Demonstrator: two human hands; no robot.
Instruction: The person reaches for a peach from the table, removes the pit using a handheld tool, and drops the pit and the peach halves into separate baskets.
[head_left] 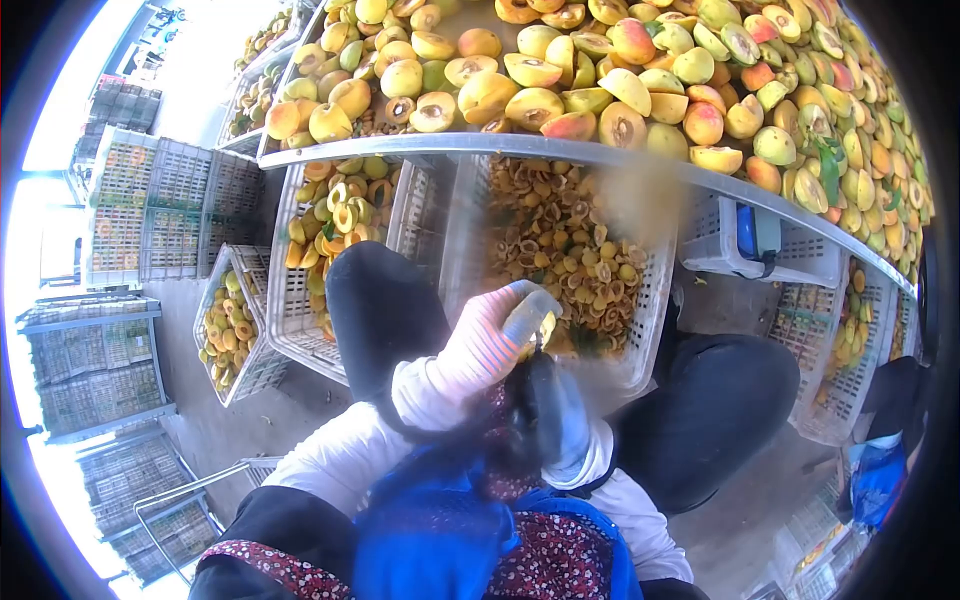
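My left hand [497, 325], in a pale striped glove with grey fingertips, is closed around a yellow piece of peach-like fruit [545, 332]. Just below, my right hand [568, 415], in a blue and white glove, grips a black-handled tool [543, 390] that reaches up to the fruit. Motion blur hides the tool's exact shape. Both hands are between my knees, above a white crate [652, 310] of brown stones and fruit scraps [590, 270].
A metal-edged table [420, 143] heaped with halved fruit [625, 95] spans the front. A fruit-filled crate [285, 310] stands by my left knee, another [262, 375] farther left. Stacked crates [170, 200] line the left. At right are a blue-and-white container [760, 240] and another crate [825, 380].
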